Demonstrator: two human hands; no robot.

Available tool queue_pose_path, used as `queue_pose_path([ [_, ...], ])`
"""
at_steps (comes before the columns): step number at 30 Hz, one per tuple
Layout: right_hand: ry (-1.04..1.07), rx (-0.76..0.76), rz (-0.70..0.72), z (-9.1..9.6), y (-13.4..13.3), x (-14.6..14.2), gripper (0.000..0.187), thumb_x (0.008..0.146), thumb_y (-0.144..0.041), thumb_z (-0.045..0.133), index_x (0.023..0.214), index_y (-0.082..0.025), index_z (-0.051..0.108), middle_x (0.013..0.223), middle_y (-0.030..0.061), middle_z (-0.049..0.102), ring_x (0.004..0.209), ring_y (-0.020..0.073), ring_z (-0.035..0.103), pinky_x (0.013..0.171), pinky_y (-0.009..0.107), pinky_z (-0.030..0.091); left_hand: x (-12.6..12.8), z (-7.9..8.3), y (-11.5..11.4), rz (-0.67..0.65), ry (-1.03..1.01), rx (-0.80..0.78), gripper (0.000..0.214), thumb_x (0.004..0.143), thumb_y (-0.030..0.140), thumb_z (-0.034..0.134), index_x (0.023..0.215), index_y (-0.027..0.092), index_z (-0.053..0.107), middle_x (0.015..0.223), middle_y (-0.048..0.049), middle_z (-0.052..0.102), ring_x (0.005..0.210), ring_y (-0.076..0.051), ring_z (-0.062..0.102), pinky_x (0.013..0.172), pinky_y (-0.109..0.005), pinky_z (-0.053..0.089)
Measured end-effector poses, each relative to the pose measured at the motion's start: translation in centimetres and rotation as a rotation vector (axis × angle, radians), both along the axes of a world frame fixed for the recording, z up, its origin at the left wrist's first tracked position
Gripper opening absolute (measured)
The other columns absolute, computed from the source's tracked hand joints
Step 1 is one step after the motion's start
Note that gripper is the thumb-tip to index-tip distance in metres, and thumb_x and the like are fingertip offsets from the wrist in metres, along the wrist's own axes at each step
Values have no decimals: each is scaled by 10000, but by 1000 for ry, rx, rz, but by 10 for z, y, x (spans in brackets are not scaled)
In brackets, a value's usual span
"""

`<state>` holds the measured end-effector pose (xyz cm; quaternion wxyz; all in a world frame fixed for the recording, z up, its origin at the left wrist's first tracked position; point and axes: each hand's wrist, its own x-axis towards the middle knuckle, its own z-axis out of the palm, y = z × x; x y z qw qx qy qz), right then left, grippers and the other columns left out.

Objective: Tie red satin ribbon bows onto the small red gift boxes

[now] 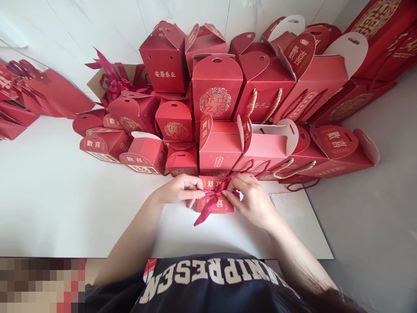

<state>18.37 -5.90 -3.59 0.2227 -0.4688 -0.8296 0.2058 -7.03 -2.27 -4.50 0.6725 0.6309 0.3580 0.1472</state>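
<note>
A small red gift box with gold characters stands on the white table right in front of me. A dark red ribbon is tied across its top, and one tail hangs down toward me. My left hand pinches the ribbon at the box's left side, fingers closed. On the right side, my right hand pinches the ribbon near the knot, fingers closed too.
Many red gift boxes with flap handles and rope handles are stacked behind the small box. A cardboard box of loose dark red ribbons sits at the back left. Red bags lie at the far left. The table edge drops to grey floor on the right.
</note>
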Motion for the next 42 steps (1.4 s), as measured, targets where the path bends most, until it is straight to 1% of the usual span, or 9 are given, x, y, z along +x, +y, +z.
queue_pose_path([
  [3,12,-39,-60,6,-2,3,136,973,-293,516,880,-196,534,871,45,595,787,195,555,762,337,420,2,0,-1,2,3,24,269,893,360,617,745,142,563,522,-2,623,473,-102,572,515,-196,400],
  [7,195,-298,-76,7,3,6,240,1011,-413,449,1140,-226,527,690,-34,555,612,145,527,622,272,408,-1,2,-2,28,30,74,310,899,381,602,704,145,552,493,4,593,454,-97,537,495,-198,382],
  [11,325,-465,39,-6,11,3,271,964,-473,535,964,-214,616,694,-28,579,602,124,494,598,251,387,-6,4,-1,62,94,159,338,890,392,608,669,141,560,477,31,514,426,-70,440,453,-194,317],
  [19,469,-412,37,-14,11,-3,298,942,-429,591,780,-182,622,740,5,589,671,132,503,633,259,375,-11,14,-8,188,194,354,193,894,337,612,960,157,592,578,67,426,531,-72,407,527,-200,320],
  [23,532,-423,13,-17,12,-5,301,950,-414,581,759,-181,591,716,-7,553,663,126,475,640,259,365,-21,19,-12,185,174,504,350,875,178,591,1217,213,524,703,62,416,558,-63,378,554,-191,355],
  [31,619,-496,-3,-20,13,-10,310,961,-438,557,787,-181,558,667,-33,507,601,104,435,588,243,350,-19,14,-10,143,121,949,339,856,0,510,966,239,723,1088,-54,551,1032,-152,572,898,-286,489],
  [34,583,-409,-76,-17,8,-10,249,969,-414,551,860,-190,559,665,-37,516,576,103,438,557,241,347,-16,13,-12,149,96,1041,335,835,-15,527,892,239,737,1112,-49,564,1025,-150,581,862,-273,508],
  [37,469,-133,-121,-13,-1,-9,188,968,-339,564,847,-195,547,689,-21,537,587,112,454,579,255,375,-14,17,-15,129,186,1083,302,845,33,565,968,248,738,1122,-55,581,1044,-165,581,882,-293,513],
  [42,244,176,4,-9,-14,-14,158,921,-322,635,843,-186,612,810,51,574,754,185,515,714,331,441,-11,24,-18,70,393,1117,302,897,116,537,1129,237,688,1141,-58,632,1055,-190,595,919,-340,500],
])
